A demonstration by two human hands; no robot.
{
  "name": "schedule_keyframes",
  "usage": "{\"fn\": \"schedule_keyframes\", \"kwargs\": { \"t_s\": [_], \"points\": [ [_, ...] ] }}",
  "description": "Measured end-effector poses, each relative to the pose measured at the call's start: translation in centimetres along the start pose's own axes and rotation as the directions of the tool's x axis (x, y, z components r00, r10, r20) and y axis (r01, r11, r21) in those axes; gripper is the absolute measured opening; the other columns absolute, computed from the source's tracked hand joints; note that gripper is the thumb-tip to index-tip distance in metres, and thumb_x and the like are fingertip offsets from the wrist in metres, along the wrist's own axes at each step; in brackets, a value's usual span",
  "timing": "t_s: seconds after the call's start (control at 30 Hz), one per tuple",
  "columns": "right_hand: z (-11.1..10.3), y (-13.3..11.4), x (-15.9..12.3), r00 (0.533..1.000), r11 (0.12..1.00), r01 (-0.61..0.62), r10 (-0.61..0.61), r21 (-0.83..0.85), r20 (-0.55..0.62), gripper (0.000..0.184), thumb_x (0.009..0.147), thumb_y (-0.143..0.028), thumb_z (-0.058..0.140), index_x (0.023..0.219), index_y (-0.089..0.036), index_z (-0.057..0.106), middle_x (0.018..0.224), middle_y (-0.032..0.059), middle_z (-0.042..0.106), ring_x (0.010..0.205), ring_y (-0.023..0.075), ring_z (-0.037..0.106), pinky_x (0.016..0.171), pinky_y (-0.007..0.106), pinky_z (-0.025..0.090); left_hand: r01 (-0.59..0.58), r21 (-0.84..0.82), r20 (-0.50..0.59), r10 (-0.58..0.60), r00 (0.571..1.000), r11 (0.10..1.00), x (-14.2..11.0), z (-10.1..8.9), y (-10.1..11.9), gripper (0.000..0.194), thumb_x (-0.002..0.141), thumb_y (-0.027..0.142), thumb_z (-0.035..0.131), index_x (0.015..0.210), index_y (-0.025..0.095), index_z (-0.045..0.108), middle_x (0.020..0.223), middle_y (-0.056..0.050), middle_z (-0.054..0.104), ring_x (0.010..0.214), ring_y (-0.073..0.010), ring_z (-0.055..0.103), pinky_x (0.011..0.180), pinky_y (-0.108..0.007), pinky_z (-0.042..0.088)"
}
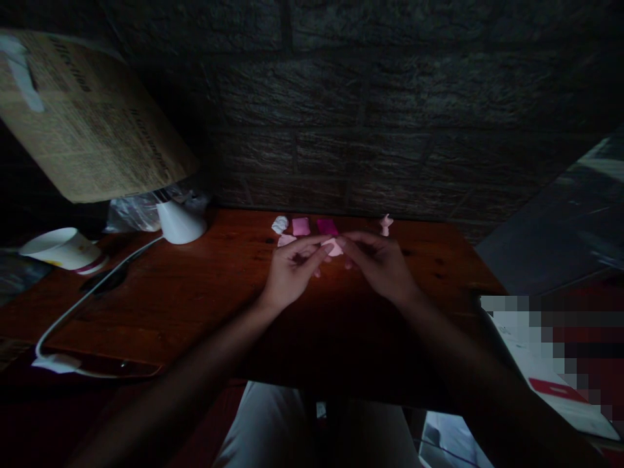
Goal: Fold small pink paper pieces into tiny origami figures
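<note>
Above the wooden table, my left hand [291, 268] and my right hand [377, 260] meet and pinch a small pale pink piece of soft clay [334, 247] between thumbs and fingers. Just behind them on the tabletop are a magenta square [327, 226], a pink square [301, 226] and a crumpled white lump [279, 225]. Another pale pink piece [286, 240] lies by my left fingers, partly hidden. Farther right, a small pale pink shaped figure [386, 225] stands near the wall.
At left stands a white lamp base [181, 224] under a newsprint-patterned shade [102, 123]. A paper cup [65, 250] lies tilted beside its white cord [97, 286]. A dark brick wall [316, 97] bounds the back of the table [195, 292].
</note>
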State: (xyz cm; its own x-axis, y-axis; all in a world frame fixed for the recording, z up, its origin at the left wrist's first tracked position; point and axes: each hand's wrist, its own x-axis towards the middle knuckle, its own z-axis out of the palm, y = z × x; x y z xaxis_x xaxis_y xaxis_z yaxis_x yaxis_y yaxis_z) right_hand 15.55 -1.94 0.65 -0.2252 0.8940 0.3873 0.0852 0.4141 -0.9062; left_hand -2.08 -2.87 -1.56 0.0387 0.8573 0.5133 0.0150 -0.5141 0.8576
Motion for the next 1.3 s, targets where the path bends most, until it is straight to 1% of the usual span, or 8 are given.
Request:
{"fn": "schedule_keyframes", "kwargs": {
  "t_s": [0.17, 0.37, 0.5, 0.67, 0.77, 0.87, 1.13, 1.3],
  "points": [
    [0.1, 0.1, 0.0, 1.0, 0.999, 0.004, -0.004, 0.043, -0.004, 0.033, 0.085, -0.054, 0.075, 0.088, -0.022, 0.079, 0.064, -0.0023, 0.066, 0.055, 0.0104, 0.058, 0.056, 0.025, 0.048, 0.007, -0.026, 0.009, -0.007, 1.0, 1.0, 0.0, 0.0, 0.0, 0.022, 0.086, 0.031, 0.077, 0.106, 0.021, 0.079, 0.074, -0.003, 0.077, 0.051, -0.0096, 0.061, 0.045, -0.021, 0.05],
    [0.2, 0.2, 0.0, 0.99, 0.998, -0.015, 0.023, 0.056, -0.137, 0.033, 0.084, -0.052, 0.076, 0.096, -0.022, 0.077, 0.09, 0.0029, 0.076, 0.062, 0.0111, 0.063, 0.052, 0.024, 0.051, 0.01, 0.001, -0.019, -0.01, 1.0, 1.0, -0.1, 0.0, 0.2, 0.027, 0.089, 0.034, 0.075, 0.111, 0.02, 0.078, 0.078, -0.004, 0.078, 0.046, -0.0078, 0.059, 0.046, -0.021, 0.05],
    [0.2, -0.3, -0.1, 0.993, 0.997, 0.006, 0.002, 0.074, -0.116, 0.035, 0.079, -0.05, 0.081, 0.102, -0.023, 0.075, 0.098, 0.0045, 0.077, 0.067, 0.0137, 0.068, 0.049, 0.024, 0.053, 0.042, -0.026, -0.013, -0.043, 0.999, 0.999, -0.1, 0.0, 0.4, 0.03, 0.09, 0.036, 0.074, 0.114, 0.019, 0.076, 0.088, -0.006, 0.081, 0.043, -0.0076, 0.059, 0.043, -0.02, 0.049],
    [0.4, -0.3, -0.6, 0.994, 0.998, 0.056, -0.057, -0.01, -0.098, 0.043, 0.082, -0.043, 0.081, 0.119, -0.024, 0.07, 0.105, 0.0044, 0.079, 0.056, 0.0109, 0.066, 0.047, 0.024, 0.055, 0.075, -0.034, -0.019, -0.076, 0.997, 0.997, -0.1, 0.0, 0.3, 0.034, 0.091, 0.039, 0.073, 0.119, 0.02, 0.074, 0.092, -0.007, 0.082, 0.041, -0.0079, 0.06, 0.04, -0.02, 0.049],
    [0.4, 0.1, -0.8, 0.993, 0.995, 0.064, -0.072, -0.078, -0.096, 0.042, 0.084, -0.041, 0.079, 0.122, -0.025, 0.069, 0.103, 0.0044, 0.079, 0.056, 0.0115, 0.067, 0.047, 0.024, 0.055, 0.075, -0.038, 0.02, -0.074, 0.997, 0.996, -0.2, 0.1, 0.3, 0.034, 0.092, 0.038, 0.071, 0.121, 0.021, 0.074, 0.097, -0.008, 0.082, 0.043, -0.0088, 0.063, 0.041, -0.02, 0.05],
    [0.4, 0.2, -0.8, 0.991, 0.996, 0.071, -0.078, -0.061, -0.111, 0.04, 0.084, -0.04, 0.08, 0.12, -0.025, 0.07, 0.099, 0.0036, 0.079, 0.057, 0.0125, 0.068, 0.048, 0.025, 0.056, 0.07, -0.039, 0.035, -0.069, 0.997, 0.997, -0.2, 0.2, 0.3, 0.032, 0.093, 0.037, 0.069, 0.121, 0.023, 0.075, 0.102, -0.009, 0.082, 0.045, -0.0089, 0.064, 0.042, -0.021, 0.051],
    [1.0, -0.1, -0.9, 0.98, 0.997, 0.071, -0.073, -0.015, -0.186, 0.041, 0.081, -0.039, 0.083, 0.117, -0.024, 0.069, 0.097, 0.0031, 0.079, 0.057, 0.0116, 0.065, 0.049, 0.025, 0.056, 0.043, -0.006, -0.024, -0.043, 0.999, 0.999, -0.1, -0.1, 0.2, 0.027, 0.091, 0.035, 0.072, 0.114, 0.023, 0.078, 0.096, -0.007, 0.082, 0.043, -0.0089, 0.062, 0.041, -0.022, 0.05],
    [0.7, -0.3, -0.7, 0.995, 0.996, -0.013, 0.022, 0.088, -0.096, 0.052, 0.078, -0.044, 0.084, 0.123, -0.025, 0.066, 0.109, 0.0063, 0.078, 0.068, 0.0155, 0.071, 0.052, 0.028, 0.059, -0.031, 0.068, -0.032, 0.033, 0.999, 0.997, -0.3, -0.2, 0.3, 0.022, 0.091, 0.033, 0.072, 0.109, 0.022, 0.079, 0.082, -0.004, 0.081, 0.045, -0.0103, 0.063, 0.046, -0.023, 0.052]
  ]
}}
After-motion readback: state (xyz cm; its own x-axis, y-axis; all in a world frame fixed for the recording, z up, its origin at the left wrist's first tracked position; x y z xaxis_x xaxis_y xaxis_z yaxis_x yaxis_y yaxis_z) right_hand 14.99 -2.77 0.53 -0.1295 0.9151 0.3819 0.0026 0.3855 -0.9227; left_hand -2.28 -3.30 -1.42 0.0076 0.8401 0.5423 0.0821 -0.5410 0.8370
